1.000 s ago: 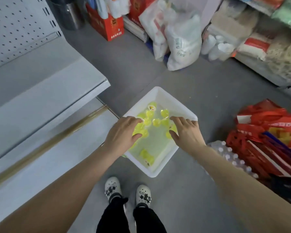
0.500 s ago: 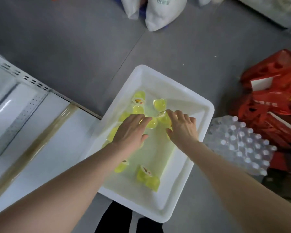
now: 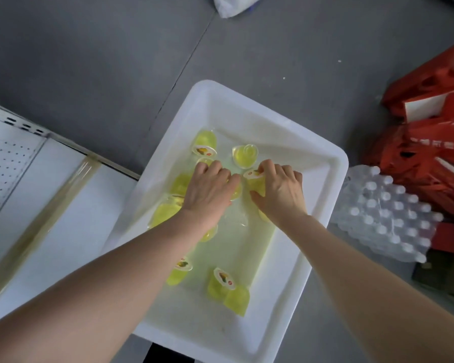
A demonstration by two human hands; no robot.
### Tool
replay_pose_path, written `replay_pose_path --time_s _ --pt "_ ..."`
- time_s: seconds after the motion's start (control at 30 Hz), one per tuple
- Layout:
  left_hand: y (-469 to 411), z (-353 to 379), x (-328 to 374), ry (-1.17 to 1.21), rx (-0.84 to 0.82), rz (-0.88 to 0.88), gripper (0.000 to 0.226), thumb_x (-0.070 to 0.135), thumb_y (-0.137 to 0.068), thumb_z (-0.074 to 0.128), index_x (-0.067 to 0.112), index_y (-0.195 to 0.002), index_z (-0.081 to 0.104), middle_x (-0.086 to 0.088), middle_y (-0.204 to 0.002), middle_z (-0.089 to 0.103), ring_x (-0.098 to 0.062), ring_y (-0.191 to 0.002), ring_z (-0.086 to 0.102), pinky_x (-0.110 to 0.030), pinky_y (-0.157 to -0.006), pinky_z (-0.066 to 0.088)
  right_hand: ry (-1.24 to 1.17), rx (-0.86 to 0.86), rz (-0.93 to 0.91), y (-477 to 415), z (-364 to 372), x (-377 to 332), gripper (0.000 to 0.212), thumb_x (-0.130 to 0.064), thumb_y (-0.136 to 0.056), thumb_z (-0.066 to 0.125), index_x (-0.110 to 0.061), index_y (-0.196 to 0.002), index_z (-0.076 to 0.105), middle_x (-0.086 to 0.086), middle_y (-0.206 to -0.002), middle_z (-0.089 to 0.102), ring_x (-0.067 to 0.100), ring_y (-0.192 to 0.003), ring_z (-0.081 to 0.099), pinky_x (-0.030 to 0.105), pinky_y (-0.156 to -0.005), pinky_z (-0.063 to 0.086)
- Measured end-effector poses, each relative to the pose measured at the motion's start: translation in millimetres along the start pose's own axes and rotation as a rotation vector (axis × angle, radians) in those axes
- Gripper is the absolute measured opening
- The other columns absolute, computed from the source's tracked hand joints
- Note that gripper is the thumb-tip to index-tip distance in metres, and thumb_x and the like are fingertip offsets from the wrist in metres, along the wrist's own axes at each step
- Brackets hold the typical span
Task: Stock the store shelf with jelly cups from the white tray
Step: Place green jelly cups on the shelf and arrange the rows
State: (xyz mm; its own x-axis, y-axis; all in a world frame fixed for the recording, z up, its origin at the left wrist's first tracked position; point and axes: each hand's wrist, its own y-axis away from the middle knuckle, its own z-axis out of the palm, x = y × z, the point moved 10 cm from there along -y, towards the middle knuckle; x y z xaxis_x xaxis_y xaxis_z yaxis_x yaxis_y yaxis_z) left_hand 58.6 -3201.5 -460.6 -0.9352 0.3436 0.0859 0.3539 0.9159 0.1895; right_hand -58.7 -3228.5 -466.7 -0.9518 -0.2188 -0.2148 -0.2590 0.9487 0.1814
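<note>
Right hand (image 3: 281, 192) wraps its grip round a jelly cup (image 3: 253, 176); left hand (image 3: 207, 195) covers others, grip unclear.

One tray (image 3: 286, 132) sits at centre, holding at least eleven yellow jelly cups (image 3: 219, 283); the left hand (image 3: 207, 191) and right hand (image 3: 281, 192) half hide some, so the exact count is unsure. There is one pack of bottles (image 3: 385, 213) at 3 o'clock, one shelf (image 3: 63, 192) at 9 o'clock and one sack (image 3: 233, 6) at 12 o'clock. The number of red bags (image 3: 417, 153) at 2 o'clock is unclear.
</note>
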Motion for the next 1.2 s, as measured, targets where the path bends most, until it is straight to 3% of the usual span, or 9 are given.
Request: replay_pose_path --time_s 0.17,0.27,0.33,0.5,0.63,0.83,0.9,1.03,1.2 --pt "-1.8 -9.4 4.2 -0.007 0.016 -0.04 0.044 0.043 -0.067 0.078 0.02 -0.1 0.061 0.002 -0.08 0.067 -0.026 -0.09 0.055 -0.039 -0.077 0.035 -0.137 0.062 -0.002 15.4 -31.4 -0.3 0.044 -0.016 -0.066 0.071 -0.015 -0.103 0.048 0.0 -0.093 0.061 0.03 -0.084 0.054 0.037 -0.075 0.035" --pt "12.6 -31.0 2.6 0.097 0.057 -0.128 0.048 0.043 -0.065 0.078 0.016 -0.097 0.055 -0.001 -0.078 0.065 -0.027 -0.083 0.057 -0.039 -0.071 0.038 -0.23 0.084 -0.001 28.7 -56.1 -0.2 0.056 -0.011 -0.067 0.068 -0.022 -0.118 0.048 -0.003 -0.106 0.058 0.028 -0.09 0.056 0.038 -0.079 0.041" --pt "28.4 -46.2 0.5 0.28 0.099 -0.215 0.048 0.039 -0.071 0.078 0.014 -0.104 0.054 -0.003 -0.087 0.066 -0.029 -0.082 0.061 -0.039 -0.072 0.041 -0.302 0.071 -0.025 39.4 -72.1 -2.3 0.069 -0.01 -0.069 0.066 -0.029 -0.131 0.044 -0.003 -0.115 0.054 0.026 -0.096 0.057 0.039 -0.087 0.046" --pt "88.4 -87.4 11.1 0.725 0.148 -0.377 0.068 0.031 -0.085 0.071 0.021 -0.144 0.036 -0.005 -0.122 0.057 -0.021 -0.113 0.056 -0.038 -0.086 0.048 -0.371 0.041 -0.076 73.3 -121.2 -16.5 0.074 -0.009 -0.072 0.067 -0.022 -0.14 0.042 -0.001 -0.118 0.05 0.023 -0.106 0.053 0.029 -0.087 0.043" --pt "149.1 -133.3 20.2 0.772 0.25 -0.494 0.064 0.028 -0.085 0.071 0.022 -0.141 0.042 -0.003 -0.123 0.051 -0.02 -0.112 0.055 -0.029 -0.085 0.045 -0.42 0.051 -0.182 107.4 -171.5 -43.2 0.065 -0.005 -0.068 0.067 -0.013 -0.13 0.047 0.001 -0.119 0.051 0.025 -0.106 0.054 0.027 -0.083 0.043" --pt "265.5 -218.5 37.3 0.796 0.475 -0.707 0.057 0.027 -0.078 0.078 0.015 -0.125 0.048 0.002 -0.116 0.058 -0.013 -0.106 0.056 -0.02 -0.081 0.038 -0.398 0.063 -0.477 177.5 -261.5 -108.1 0.055 -0.012 -0.076 0.077 -0.012 -0.125 0.051 0.0 -0.12 0.056 0.024 -0.101 0.059 0.029 -0.077 0.046" --pt "309.9 -242.1 45.2 0.785 0.536 -0.784 0.061 0.029 -0.076 0.079 0.016 -0.126 0.046 0.003 -0.113 0.058 -0.015 -0.1 0.056 -0.025 -0.079 0.04 -0.323 0.097 -0.621 206.2 -293.5 -138.0 0.059 -0.021 -0.077 0.079 -0.014 -0.129 0.053 0.002 -0.12 0.057 0.027 -0.101 0.058 0.028 -0.081 0.044" --pt "404.4 -284.0 63.5 0.767 0.639 -0.884 0.077 0.02 -0.071 0.081 0.015 -0.138 0.042 -0.009 -0.124 0.055 -0.025 -0.113 0.054 -0.035 -0.094 0.043 -0.256 0.128 -0.84 266.5 -342.8 -202.7 0.054 -0.027 -0.079 0.075 -0.014 -0.129 0.057 0.01 -0.114 0.058 0.035 -0.097 0.059 0.04 -0.086 0.051" --pt "530.7 -328.4 81.7 0.698 0.73 -0.993 0.055 0.019 -0.068 0.085 0.017 -0.118 0.062 -0.007 -0.114 0.06 -0.024 -0.107 0.054 -0.024 -0.08 0.035 -0.226 0.116 -1.058 352.0 -380.3 -294.2 0.049 -0.018 -0.077 0.072 -0.016 -0.125 0.06 0.01 -0.11 0.058 0.034 -0.091 0.06 0.036 -0.079 0.05"
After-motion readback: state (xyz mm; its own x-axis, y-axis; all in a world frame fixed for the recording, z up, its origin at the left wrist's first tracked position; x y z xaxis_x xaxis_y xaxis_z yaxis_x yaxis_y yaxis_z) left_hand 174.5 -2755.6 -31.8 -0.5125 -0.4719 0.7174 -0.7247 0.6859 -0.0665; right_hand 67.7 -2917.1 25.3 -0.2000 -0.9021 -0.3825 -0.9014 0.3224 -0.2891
